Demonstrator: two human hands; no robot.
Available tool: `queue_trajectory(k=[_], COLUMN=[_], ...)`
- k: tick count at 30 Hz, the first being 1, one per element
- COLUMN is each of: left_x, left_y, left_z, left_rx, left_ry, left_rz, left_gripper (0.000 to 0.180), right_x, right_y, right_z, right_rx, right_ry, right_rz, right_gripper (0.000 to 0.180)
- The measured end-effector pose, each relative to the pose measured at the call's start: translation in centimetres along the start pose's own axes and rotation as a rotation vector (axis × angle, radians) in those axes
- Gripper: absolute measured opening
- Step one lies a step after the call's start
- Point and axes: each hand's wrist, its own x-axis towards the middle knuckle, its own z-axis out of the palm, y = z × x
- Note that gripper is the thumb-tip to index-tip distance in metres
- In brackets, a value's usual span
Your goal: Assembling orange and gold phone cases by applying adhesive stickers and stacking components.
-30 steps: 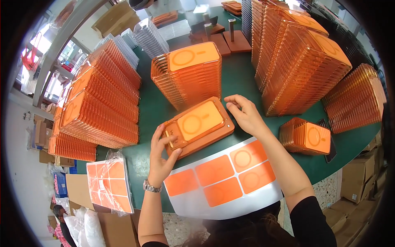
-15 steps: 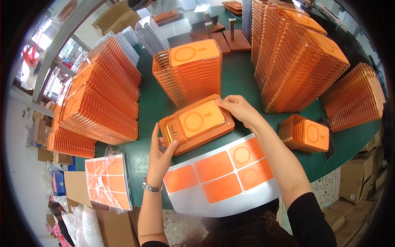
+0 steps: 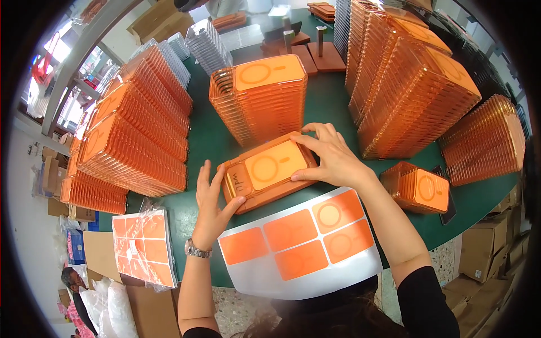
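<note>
On the tabletop (image 3: 200,129), the orange case (image 3: 276,164) lay in a brown block (image 3: 270,197), likely for support. Your right hand (image 3: 336,160), fingers parted, gripped its right-end corners; your left hand (image 3: 213,211) spread its fingers wide, gripping nothing, thumb against the near-left corner.

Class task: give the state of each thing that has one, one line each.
Left hand: open, thumb at brown block
Right hand: gripping orange phone case
Orange phone case: on brown block
Middle case stack: upright
Orange-and-white sheet: unwrapped
Sheet pack: wrapped in clear plastic
Wristwatch: worn
</note>
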Motion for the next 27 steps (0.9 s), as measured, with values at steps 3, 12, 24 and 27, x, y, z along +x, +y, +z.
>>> queue_trajectory(k=[3,12,24,27], left_x=[0.9,1.5,-19.6,-21.7], left_y=[0.5,4.1,4.9,4.6], left_z=[-0.9,-0.9,2.5,2.3], left_rx=[-0.096,-0.191,0.371,0.386], left_ry=[-0.083,0.369,-0.104,-0.131], left_rz=[0.181,0.314,-0.454,-0.493], left_gripper=[0.091,0.074,0.090,0.096], right_x=[0.7,0.8,-20.0,-21.2], right_y=[-1.5,-3.2,4.0,4.5], right_z=[0.0,-2.2,-16.2,-16.4], right_rx=[0.026,0.140,-0.224,-0.249], right_ry=[0.030,0.127,0.033,-0.014], right_rz=[-0.191,-0.377,0.252,0.331], right_gripper=[0.089,0.096,0.101,0.101])
